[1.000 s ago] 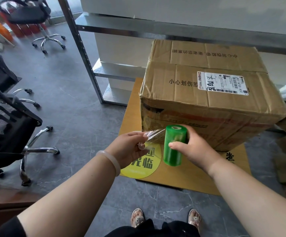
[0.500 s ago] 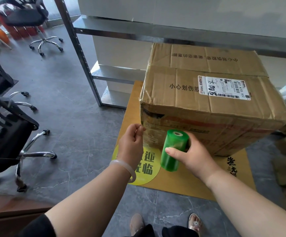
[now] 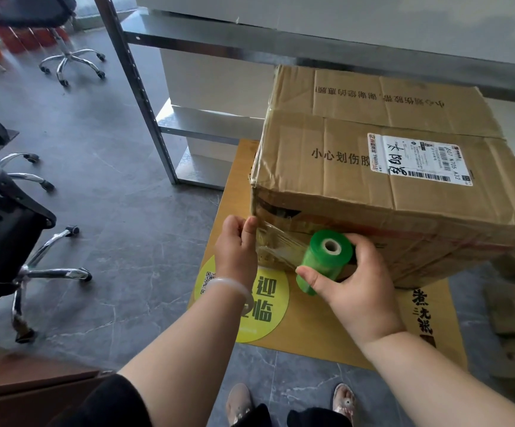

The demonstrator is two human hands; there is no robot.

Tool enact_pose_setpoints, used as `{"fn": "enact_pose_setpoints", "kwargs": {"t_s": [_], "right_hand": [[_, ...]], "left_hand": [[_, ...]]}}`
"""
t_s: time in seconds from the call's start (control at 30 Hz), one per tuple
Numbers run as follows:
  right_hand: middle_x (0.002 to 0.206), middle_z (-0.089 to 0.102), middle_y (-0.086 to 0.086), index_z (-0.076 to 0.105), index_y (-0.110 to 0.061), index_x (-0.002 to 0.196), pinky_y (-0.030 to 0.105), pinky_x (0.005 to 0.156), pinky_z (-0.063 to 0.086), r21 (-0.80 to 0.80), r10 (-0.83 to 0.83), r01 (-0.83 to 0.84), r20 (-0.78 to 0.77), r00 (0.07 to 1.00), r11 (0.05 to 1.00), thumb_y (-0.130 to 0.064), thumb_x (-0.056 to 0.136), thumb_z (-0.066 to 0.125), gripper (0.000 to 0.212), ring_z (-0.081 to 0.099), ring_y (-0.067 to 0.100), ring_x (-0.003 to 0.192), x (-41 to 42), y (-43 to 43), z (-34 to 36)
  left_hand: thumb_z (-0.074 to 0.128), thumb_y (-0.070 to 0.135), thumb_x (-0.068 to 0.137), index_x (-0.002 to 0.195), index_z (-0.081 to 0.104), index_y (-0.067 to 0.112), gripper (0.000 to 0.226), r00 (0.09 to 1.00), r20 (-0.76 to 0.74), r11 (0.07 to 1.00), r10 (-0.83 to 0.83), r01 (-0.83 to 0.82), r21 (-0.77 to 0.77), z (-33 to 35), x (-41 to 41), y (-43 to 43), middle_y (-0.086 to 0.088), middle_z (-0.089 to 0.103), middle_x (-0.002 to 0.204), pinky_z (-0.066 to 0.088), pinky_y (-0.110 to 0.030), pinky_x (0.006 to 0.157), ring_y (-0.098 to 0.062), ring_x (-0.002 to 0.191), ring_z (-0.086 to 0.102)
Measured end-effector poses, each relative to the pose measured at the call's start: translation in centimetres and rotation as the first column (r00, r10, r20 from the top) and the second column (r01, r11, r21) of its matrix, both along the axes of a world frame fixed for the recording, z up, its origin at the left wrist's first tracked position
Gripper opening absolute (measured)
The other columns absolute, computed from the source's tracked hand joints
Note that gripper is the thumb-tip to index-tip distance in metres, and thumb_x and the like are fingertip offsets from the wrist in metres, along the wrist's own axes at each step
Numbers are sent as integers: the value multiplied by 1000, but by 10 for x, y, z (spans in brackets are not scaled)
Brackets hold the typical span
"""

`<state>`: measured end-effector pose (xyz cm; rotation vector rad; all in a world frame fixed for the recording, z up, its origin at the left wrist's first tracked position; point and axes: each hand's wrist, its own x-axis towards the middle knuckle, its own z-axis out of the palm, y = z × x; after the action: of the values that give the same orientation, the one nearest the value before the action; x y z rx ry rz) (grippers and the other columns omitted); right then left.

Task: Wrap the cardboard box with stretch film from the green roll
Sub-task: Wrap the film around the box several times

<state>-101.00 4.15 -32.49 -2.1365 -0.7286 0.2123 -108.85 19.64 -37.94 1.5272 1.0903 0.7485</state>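
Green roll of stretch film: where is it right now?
In the head view, the green roll of stretch film is in the right hand, against the brown cardboard box's near face, right of the left hand.

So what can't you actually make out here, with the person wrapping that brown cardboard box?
All from the head view:
- Brown cardboard box: back and right sides face away; its right end runs past the frame edge.
- White shipping label: small print too tiny to read.
- Clear stretch film: its free end is covered by the left hand.
- Green film roll: far side hidden by the right hand.
- Yellow round floor sticker: partly covered by the left forearm.
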Motion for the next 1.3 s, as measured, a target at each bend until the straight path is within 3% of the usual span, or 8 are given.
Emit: {"fn": "enact_pose_setpoints", "kwargs": {"t_s": [0.17, 0.27, 0.47, 0.67, 0.8, 0.87, 1.03, 1.3], "right_hand": [[99, 59, -8, 47, -34, 102, 25, 78, 46, 7, 5, -5, 26, 1000, 1000, -67, 51, 71, 66, 56, 13, 93, 2, 0, -4], [101, 59, -6, 48, -30, 104, 25, 79, 45, 8, 9, -9, 29, 1000, 1000, -66, 51, 71, 68, 56, 14, 94, 3, -1, -7], [103, 58, -2, 53, -20, 108, 28, 80, 46, 17, 2, -2, 43, 999, 1000, -64, 53, 73, 73, 55, 17, 97, 3, 0, -13], [102, 57, 0, 52, -18, 107, 29, 80, 48, 38, -5, 3, 51, 999, 999, -54, 56, 80, 69, 55, 18, 96, 2, 2, -16], [100, 54, -3, 52, -16, 107, 29, 80, 47, 54, -2, -2, 78, 997, 999, -48, 57, 84, 67, 54, 17, 95, 1, 2, -17], [98, 53, -4, 52, -20, 105, 27, 77, 45, 62, -6, 1, 87, 996, 998, -45, 57, 85, 63, 54, 16, 92, 2, 3, -17], [95, 55, -4, 50, -28, 100, 26, 74, 42, 81, 26, -29, 42, 999, 996, -37, 58, 86, 56, 55, 16, 90, 6, 3, -18], [98, 56, -1, 54, -16, 105, 26, 77, 42, 52, 1, -4, 58, 998, 999, -51, 56, 81, 66, 53, 15, 93, 3, 3, -14]], "left_hand": [[52, 55, 90, 87, 52, 6, 49, 999, 40, 997, 14, -11, -77, -5, 5, 1, -11, 55, 71, 50, -43, 62, -27, 64, 53], [58, 61, 83, 89, 51, 0, 62, 998, 55, 992, -16, 22, -121, -1, 3, 5, -10, 53, 65, 46, -34, 51, -21, 53, 52], [69, 35, 88, 74, 53, 7, 36, 996, 82, 958, -16, 39, -285, 7, -9, 16, -5, 55, 60, 52, -29, 51, -10, 43, 55], [64, 27, 95, 98, 66, 7, 20, 956, 254, 842, 146, 15, -540, 21, -5, -7, -10, 73, 95, 60, -30, 79, -18, 89, 71], [56, 31, 93, 129, 56, 18, 38, 964, 254, 915, 77, 33, -403, 24, -10, -41, -5, 62, 131, 47, -38, 107, -17, 125, 58], [52, 37, 90, 150, 34, 29, 63, 978, 170, 961, -119, 156, -228, 26, -12, -62, 2, 34, 157, 25, -37, 121, -12, 146, 30], [39, 30, 105, 153, -7, 37, 67, 955, 52, 947, -291, 295, -125, 34, 2, -78, 15, -17, 163, -7, -21, 114, 8, 143, -18], [40, 60, 88, 149, 7, 54, 70, 946, 156, 945, -283, 303, -124, 26, -13, -71, 18, -1, 166, 2, -35, 125, 6, 149, -4]]}}
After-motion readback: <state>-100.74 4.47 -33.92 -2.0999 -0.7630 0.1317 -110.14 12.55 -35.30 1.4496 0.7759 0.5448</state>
